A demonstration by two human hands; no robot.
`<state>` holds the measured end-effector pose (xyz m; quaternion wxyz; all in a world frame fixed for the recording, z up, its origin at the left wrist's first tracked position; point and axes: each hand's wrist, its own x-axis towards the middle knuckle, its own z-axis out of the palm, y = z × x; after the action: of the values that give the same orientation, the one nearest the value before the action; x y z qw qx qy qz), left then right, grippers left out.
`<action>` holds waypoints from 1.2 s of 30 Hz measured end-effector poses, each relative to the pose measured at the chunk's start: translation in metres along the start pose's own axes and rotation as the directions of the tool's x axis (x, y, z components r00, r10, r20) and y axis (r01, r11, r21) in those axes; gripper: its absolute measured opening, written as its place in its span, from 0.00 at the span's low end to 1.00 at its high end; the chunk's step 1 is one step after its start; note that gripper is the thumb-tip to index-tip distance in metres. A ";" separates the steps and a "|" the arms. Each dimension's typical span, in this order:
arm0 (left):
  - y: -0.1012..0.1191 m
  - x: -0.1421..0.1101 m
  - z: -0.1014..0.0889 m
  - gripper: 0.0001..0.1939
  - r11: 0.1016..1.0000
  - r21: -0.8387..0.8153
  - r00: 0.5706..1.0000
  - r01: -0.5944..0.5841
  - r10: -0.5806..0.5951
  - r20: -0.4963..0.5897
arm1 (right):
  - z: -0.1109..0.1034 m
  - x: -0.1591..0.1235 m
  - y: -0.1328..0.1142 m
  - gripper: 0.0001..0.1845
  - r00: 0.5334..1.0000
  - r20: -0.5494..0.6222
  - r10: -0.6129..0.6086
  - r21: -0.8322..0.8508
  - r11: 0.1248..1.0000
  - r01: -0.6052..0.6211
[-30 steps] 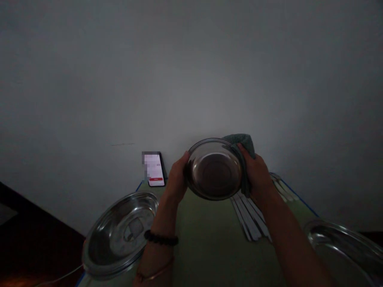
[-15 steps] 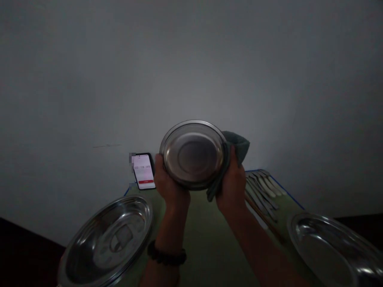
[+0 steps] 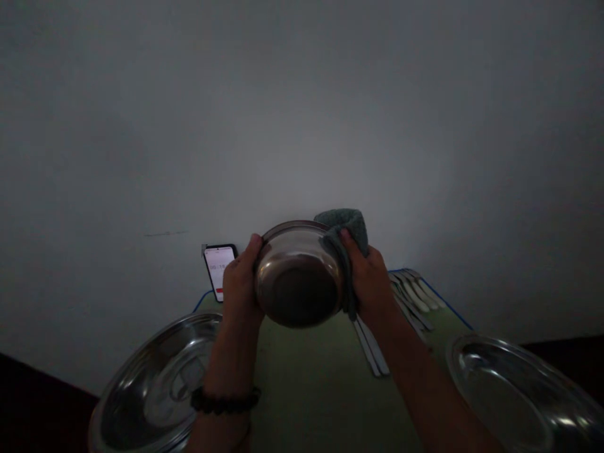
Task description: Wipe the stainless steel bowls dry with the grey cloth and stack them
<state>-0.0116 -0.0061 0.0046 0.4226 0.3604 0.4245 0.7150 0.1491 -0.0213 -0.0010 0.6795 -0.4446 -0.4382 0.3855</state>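
Grey plaster, dim and plain, made up the wall (image 3: 302, 113) that filled the far side. Against it stood a green-topped table (image 3: 311, 384) with blue edging. At the near left lay a big steel basin (image 3: 127, 384), its hollow upward, and at the near right a second steel basin (image 3: 528, 365), partly out of view; set to the two sides, they left the middle to the hands, which was perhaps the reason for their places. Between the basins, raised above the table, was the steel bowl (image 3: 299, 277), tipped so that its rounded underside faced the wearer and its mouth turned away. The left hand (image 3: 243, 283) clasped its left side, thumb up by the rim, likely to steady it; the other fingers were hidden behind. The right hand (image 3: 370, 270) pinched a green-grey cloth (image 3: 353, 226) against the bowl's right side, thumb on the fabric, so that cloth lay between skin and metal, presumably to press it along the rim. Past the right forearm, flat cutlery (image 3: 418, 292) lay fanned side by side, apparently spread to keep pieces separate. At the far left a phone (image 3: 219, 267) leaned upright, probably so its screen could be seen. Smallest was a dark beaded bracelet (image 3: 226, 401) on the left wrist.
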 end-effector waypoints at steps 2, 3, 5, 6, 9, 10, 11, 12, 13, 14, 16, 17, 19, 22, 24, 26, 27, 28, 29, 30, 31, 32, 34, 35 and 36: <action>-0.008 -0.002 0.006 0.15 0.997 -0.079 0.992 -0.008 -0.003 -0.130 | 0.015 -0.009 0.006 0.29 0.988 -0.153 0.035 0.081 0.996 -0.023; -0.013 -0.003 0.010 0.14 0.992 -0.129 0.985 -0.013 -0.010 -0.175 | 0.022 -0.014 0.009 0.30 0.977 -0.207 0.047 0.126 0.992 -0.021; -0.019 -0.008 0.019 0.11 0.978 -0.201 0.972 -0.052 0.004 -0.233 | 0.034 -0.023 0.016 0.31 0.970 -0.232 0.069 0.155 0.987 -0.033; -0.020 -0.011 0.023 0.11 0.971 -0.227 0.965 -0.074 0.012 -0.262 | 0.038 -0.025 0.018 0.31 0.972 -0.223 0.072 0.138 0.990 -0.041; -0.021 -0.018 0.027 0.13 0.984 -0.147 0.953 -0.103 0.055 -0.299 | 0.039 -0.025 0.022 0.30 0.985 -0.151 0.081 0.024 0.997 -0.078; -0.020 -0.018 0.025 0.14 0.992 -0.073 0.957 -0.106 0.082 -0.278 | 0.036 -0.022 0.022 0.30 0.988 -0.137 0.068 -0.019 0.997 -0.071; -0.019 -0.018 0.021 0.14 0.994 0.007 0.964 -0.110 0.108 -0.243 | 0.031 -0.019 0.021 0.29 0.990 -0.140 0.030 -0.058 0.998 -0.039; -0.018 -0.016 0.016 0.13 0.991 0.081 0.975 -0.107 0.121 -0.184 | 0.025 -0.015 0.019 0.27 0.987 -0.155 -0.035 -0.095 0.995 0.021; -0.016 -0.013 0.011 0.12 0.989 0.119 0.987 -0.089 0.104 -0.121 | 0.019 -0.011 0.018 0.25 0.976 -0.177 -0.127 -0.136 0.985 0.104; -0.015 -0.010 0.006 0.11 0.988 0.142 0.995 -0.060 0.070 -0.065 | 0.012 -0.008 0.016 0.22 0.956 -0.175 -0.235 -0.181 0.962 0.203; -0.011 -0.003 -0.003 0.17 0.985 0.114 0.979 0.126 -0.143 0.147 | 0.001 -0.003 0.013 0.15 0.894 -0.026 -0.448 -0.257 0.867 0.427; -0.009 -0.001 -0.006 0.22 0.961 0.070 0.943 0.266 -0.274 0.187 | -0.003 -0.001 0.012 0.13 0.840 0.112 -0.531 -0.275 0.796 0.539; -0.004 0.002 -0.008 0.28 0.929 0.005 0.902 0.370 -0.360 0.237 | -0.008 0.001 0.011 0.12 0.696 0.402 -0.595 -0.262 0.653 0.710; 0.003 0.001 -0.007 0.28 0.925 -0.065 0.907 0.374 -0.351 0.232 | -0.012 0.002 0.009 0.15 0.569 0.641 -0.516 -0.246 0.564 0.788; 0.007 -0.001 -0.007 0.23 0.919 -0.104 0.908 0.381 -0.351 0.229 | -0.015 0.004 0.008 0.16 0.565 0.694 -0.447 -0.264 0.572 0.777; 0.010 -0.002 -0.007 0.19 0.911 -0.134 0.906 0.390 -0.353 0.235 | -0.019 0.005 0.006 0.18 0.558 0.727 -0.401 -0.282 0.567 0.774; 0.011 -0.002 -0.008 0.17 0.904 -0.146 0.899 0.402 -0.360 0.249 | -0.021 0.005 0.004 0.19 0.546 0.745 -0.384 -0.290 0.551 0.783; 0.012 -0.001 -0.008 0.15 0.897 -0.159 0.893 0.413 -0.365 0.262 | -0.023 0.005 0.002 0.19 0.530 0.764 -0.368 -0.295 0.531 0.794; 0.013 0.001 -0.009 0.14 0.894 -0.175 0.895 0.412 -0.362 0.262 | -0.025 0.005 -0.001 0.20 0.511 0.783 -0.354 -0.291 0.518 0.804; 0.014 0.003 -0.010 0.14 0.897 -0.194 0.905 0.398 -0.349 0.241 | -0.027 0.004 -0.003 0.21 0.498 0.795 -0.347 -0.279 0.519 0.808; 0.014 0.005 -0.012 0.16 0.906 -0.213 0.924 0.366 -0.326 0.201 | -0.027 0.002 -0.005 0.22 0.500 0.792 -0.350 -0.269 0.536 0.800; 0.014 0.007 -0.014 0.16 0.923 -0.224 0.948 0.312 -0.289 0.131 | -0.028 0.000 -0.006 0.23 0.520 0.775 -0.358 -0.264 0.564 0.782; 0.012 0.013 -0.020 0.14 0.959 -0.219 0.980 0.181 -0.195 -0.041 | -0.028 -0.007 -0.004 0.24 0.596 0.717 -0.362 -0.290 0.623 0.727; 0.011 0.016 -0.023 0.13 0.974 -0.192 0.984 0.117 -0.140 -0.112 | -0.027 -0.012 -0.001 0.23 0.637 0.695 -0.333 -0.330 0.639 0.694; 0.010 0.018 -0.028 0.12 0.988 -0.151 0.984 0.044 -0.070 -0.167 | -0.027 -0.017 0.004 0.24 0.674 0.686 -0.273 -0.389 0.645 0.658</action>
<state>-0.0458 -0.0005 0.0063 0.4303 0.2531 0.4157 0.7602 0.1689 -0.0425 -0.0153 0.4127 -0.3653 -0.8231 0.1369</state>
